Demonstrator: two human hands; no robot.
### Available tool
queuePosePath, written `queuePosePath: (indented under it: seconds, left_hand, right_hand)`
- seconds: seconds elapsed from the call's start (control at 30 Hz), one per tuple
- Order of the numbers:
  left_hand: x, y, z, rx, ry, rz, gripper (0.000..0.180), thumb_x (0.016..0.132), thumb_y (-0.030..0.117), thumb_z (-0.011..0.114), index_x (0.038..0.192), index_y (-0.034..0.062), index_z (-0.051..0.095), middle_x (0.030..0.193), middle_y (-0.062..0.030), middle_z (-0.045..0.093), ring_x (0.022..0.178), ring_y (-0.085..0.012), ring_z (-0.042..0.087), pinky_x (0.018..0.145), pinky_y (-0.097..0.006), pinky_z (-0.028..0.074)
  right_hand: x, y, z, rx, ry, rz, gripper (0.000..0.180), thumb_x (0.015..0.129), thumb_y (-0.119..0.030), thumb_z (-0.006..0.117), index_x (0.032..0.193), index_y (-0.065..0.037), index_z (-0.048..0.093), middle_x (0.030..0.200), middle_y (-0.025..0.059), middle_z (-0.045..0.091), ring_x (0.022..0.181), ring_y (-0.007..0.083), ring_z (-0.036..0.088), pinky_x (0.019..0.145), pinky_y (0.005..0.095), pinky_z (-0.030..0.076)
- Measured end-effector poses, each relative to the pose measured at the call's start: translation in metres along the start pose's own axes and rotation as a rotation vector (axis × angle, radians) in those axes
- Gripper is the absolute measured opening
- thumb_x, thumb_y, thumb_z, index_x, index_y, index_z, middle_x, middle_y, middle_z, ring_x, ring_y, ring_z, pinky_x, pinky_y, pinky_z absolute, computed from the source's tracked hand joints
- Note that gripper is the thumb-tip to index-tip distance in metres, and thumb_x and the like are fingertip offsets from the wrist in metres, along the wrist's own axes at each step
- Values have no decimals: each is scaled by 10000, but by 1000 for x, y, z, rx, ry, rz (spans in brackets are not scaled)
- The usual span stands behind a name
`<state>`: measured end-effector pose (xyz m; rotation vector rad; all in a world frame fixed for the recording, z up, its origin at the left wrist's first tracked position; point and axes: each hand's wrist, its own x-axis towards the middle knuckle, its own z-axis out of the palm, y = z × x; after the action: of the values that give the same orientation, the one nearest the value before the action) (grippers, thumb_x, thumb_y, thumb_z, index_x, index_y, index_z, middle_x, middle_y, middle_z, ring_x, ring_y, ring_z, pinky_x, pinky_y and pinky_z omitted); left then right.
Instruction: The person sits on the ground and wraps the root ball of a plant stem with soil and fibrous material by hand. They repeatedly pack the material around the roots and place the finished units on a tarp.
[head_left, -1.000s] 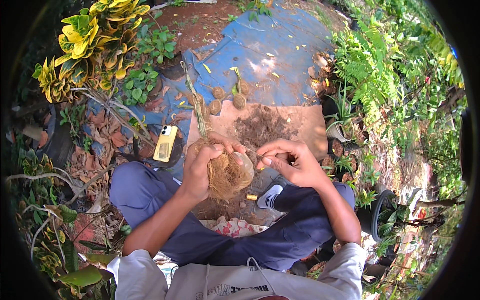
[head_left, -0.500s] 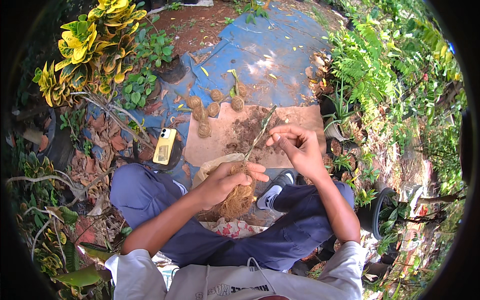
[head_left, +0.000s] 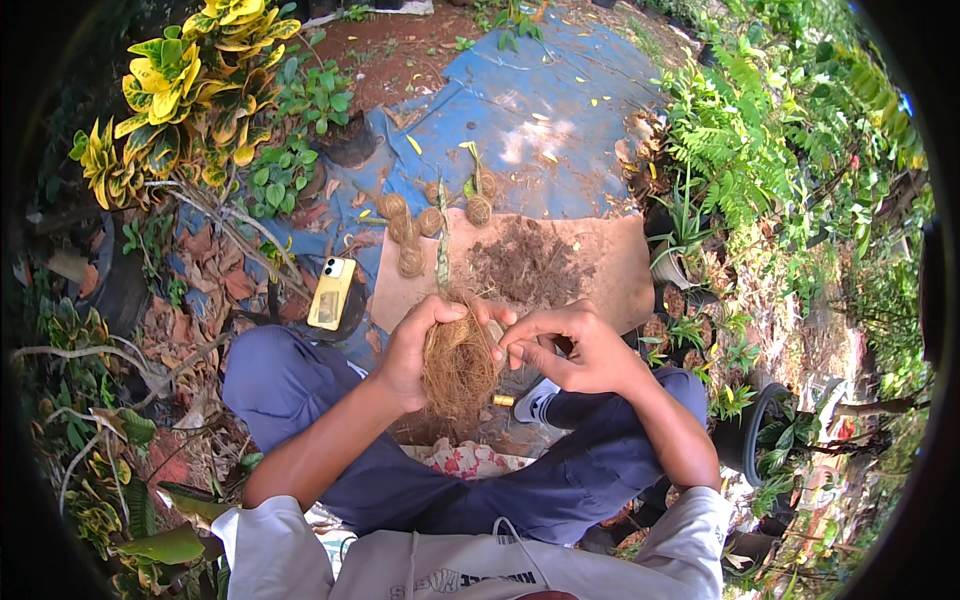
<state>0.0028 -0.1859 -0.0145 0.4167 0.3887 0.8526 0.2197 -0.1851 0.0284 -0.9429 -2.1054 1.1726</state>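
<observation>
My left hand [head_left: 408, 350] is wrapped round a shaggy bundle of brown coconut fibre [head_left: 460, 375], held above my lap. A thin, mottled green stem [head_left: 443, 235] sticks up from the bundle's top. At the bundle's right side, my right hand [head_left: 575, 345] is closed, thumb and forefinger pinched close to the left fingertips. Whatever lies in that pinch is too fine to make out. A small gold-yellow spool [head_left: 503, 400] shows just below, beside the bundle; whether it hangs or lies there I cannot tell.
Ahead lies a brown sheet [head_left: 625, 250] with dark soil [head_left: 525, 258] heaped on it. Several wrapped fibre balls [head_left: 410, 260] sit at its far left edge, on a blue tarp [head_left: 570, 100]. A yellow phone [head_left: 331, 293] rests left; potted plants [head_left: 675, 255] line the right.
The fibre bundle has turned and its stem now points nearly straight up, farther left. My right hand has come down from near the stem's tip to the bundle's side. The spool has come into view.
</observation>
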Motion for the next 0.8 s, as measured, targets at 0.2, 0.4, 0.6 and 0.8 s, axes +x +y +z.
queuePosePath:
  seconds: [0.2,0.4,0.6,0.8]
  left_hand:
    - [-3,11,-7,264,191,192,293,900,273,414,967,22,549,952,-152,619,857,-260,641,765,-407,528]
    - [2,19,-4,452,281,551,204,878,117,459,917,-34,590,803,-136,639,737,-211,641,721,-354,540]
    - [3,25,-8,402,429,612,191,888,115,452,901,-27,580,798,-140,632,743,-223,632,732,-358,526]
    - [8,37,-15,229,559,654,197,913,139,443,901,-5,576,821,-131,631,761,-235,624,750,-371,510]
  right_hand:
    - [-5,-3,-10,18,-92,70,148,857,-8,601,965,-26,702,749,31,710,569,102,621,531,251,461]
    - [-10,-8,-17,175,-158,99,114,892,-40,631,974,-39,709,734,-8,704,524,19,504,472,225,358]
    - [-14,-6,-17,327,-227,48,126,893,-29,630,990,-38,711,732,-5,703,516,19,478,467,220,334]
    - [-13,-3,-18,255,-396,47,155,886,-22,622,1012,-50,708,778,1,714,553,34,506,480,232,352]
